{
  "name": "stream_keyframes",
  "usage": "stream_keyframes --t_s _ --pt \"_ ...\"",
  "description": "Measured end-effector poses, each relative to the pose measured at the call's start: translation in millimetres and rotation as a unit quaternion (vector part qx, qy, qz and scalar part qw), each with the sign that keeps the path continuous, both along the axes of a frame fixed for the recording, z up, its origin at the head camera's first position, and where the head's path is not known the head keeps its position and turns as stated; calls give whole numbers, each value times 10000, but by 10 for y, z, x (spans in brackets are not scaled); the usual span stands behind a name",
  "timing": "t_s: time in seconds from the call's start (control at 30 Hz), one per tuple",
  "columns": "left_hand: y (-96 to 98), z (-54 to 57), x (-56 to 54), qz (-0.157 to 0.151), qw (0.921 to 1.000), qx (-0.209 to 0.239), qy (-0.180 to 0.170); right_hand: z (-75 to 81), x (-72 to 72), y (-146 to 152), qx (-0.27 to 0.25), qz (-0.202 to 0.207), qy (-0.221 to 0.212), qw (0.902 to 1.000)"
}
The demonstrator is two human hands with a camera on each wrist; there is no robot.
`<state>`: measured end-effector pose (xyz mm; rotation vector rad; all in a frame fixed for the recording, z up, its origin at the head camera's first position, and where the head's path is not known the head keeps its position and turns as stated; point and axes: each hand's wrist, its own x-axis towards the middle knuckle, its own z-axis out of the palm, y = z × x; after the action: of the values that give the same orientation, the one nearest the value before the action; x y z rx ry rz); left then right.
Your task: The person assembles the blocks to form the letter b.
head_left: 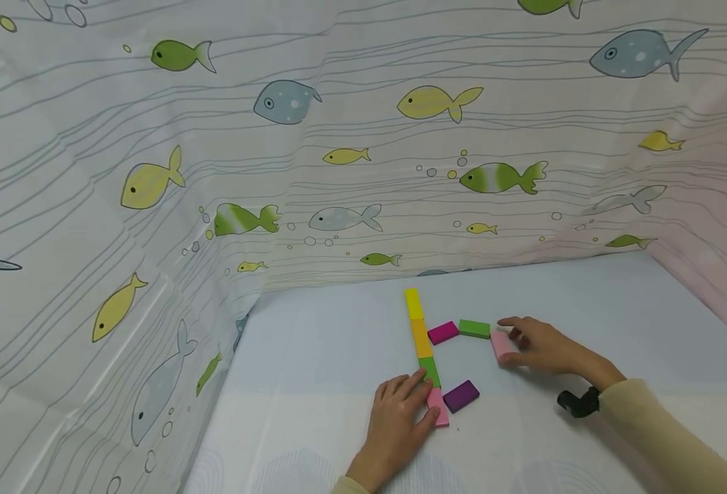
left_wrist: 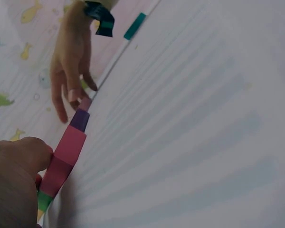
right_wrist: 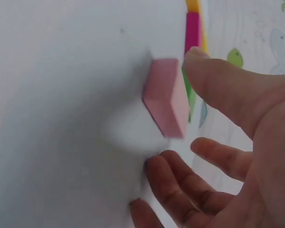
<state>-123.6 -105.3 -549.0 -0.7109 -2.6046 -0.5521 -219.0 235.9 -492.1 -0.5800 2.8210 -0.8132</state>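
Flat blocks lie end to end in a slanting column: yellow [head_left: 413,303], orange [head_left: 422,338], green [head_left: 428,371] and a pink block [head_left: 440,409] nearest me. My left hand [head_left: 397,422] rests on the column's lower end, fingers over the green block's edge and thumb beside the pink one. From the orange block, a magenta block [head_left: 443,333] and a second green block [head_left: 474,328] run right to another pink block [head_left: 500,348]. Around that pink block, my right hand [head_left: 545,346] has its thumb and fingers spread; in the right wrist view a gap shows between fingers and block [right_wrist: 168,97].
A purple block [head_left: 461,396] lies at an angle, right of the column's lower end. The white table [head_left: 314,343] is backed and flanked by a fish-patterned curtain [head_left: 351,192]. A black wrist device [head_left: 578,403] sits on my right wrist.
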Motion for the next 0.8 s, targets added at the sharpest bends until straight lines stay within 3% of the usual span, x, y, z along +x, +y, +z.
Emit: stream_keyframes --t_s 0.17,0.37,0.63,0.8 --pt "14 -13 -1 -14 10000 -68 32 127 138 326 406 -330 365 9980" --pt "4 -14 -6 42 9999 -90 58 171 381 735 1095 -1060 770 9853" --pt "-6 -27 -8 5 9999 -56 109 39 728 1031 1623 -1946 397 9665" --pt "11 -42 -11 -5 9998 -3 186 -41 836 1072 1533 -2055 50 9666"
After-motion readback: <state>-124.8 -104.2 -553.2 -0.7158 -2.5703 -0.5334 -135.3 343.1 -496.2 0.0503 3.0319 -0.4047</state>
